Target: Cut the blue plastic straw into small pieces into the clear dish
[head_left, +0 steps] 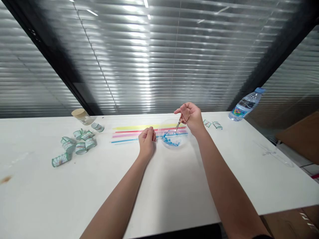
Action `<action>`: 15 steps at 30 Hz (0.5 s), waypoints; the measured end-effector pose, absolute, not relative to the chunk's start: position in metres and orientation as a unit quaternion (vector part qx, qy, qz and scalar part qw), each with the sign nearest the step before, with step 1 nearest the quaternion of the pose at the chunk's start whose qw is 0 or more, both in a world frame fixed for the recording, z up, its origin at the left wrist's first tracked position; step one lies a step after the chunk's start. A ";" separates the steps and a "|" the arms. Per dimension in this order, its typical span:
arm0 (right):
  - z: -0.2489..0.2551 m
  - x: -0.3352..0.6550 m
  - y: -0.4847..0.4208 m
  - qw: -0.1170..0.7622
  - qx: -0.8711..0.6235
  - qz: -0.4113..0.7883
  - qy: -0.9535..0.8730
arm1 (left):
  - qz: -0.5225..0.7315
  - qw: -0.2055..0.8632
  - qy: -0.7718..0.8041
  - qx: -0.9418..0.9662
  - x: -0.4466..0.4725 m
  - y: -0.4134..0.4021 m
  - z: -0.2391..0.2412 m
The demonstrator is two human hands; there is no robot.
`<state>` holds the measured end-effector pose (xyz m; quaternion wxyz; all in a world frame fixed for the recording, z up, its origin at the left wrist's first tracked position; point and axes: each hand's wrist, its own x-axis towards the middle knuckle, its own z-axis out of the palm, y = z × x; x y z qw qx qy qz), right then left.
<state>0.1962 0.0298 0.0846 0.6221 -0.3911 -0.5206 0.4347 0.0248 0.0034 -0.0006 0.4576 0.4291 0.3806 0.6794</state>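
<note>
My right hand (193,117) has its fingers in the handles of small copper-coloured scissors (181,121). Their tips point down over a clear round bowl (183,143). Inside the bowl lie many small blue pieces (169,140). My left hand (147,141) is closed, thumb against the fingers, just left of the bowl; what it may hold is hidden. Thin coloured sticks or straws lie crosswise around and behind it: yellow (129,127), red (132,131), pink (124,135) and blue (122,141). The blue one lines up with my left hand, but I cannot tell whether it is gripped.
Several printed green-and-white packets or rolls (81,148) lie at the left, near a jar with a tan lid (81,114). Two similar small packets (217,125) lie right of my hand. A water bottle (245,105) stands at the white table's (74,199) back right.
</note>
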 end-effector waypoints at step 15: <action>0.105 0.192 0.038 0.600 -0.424 0.412 -0.539 | 0.677 0.477 0.401 0.393 0.022 0.006 -0.001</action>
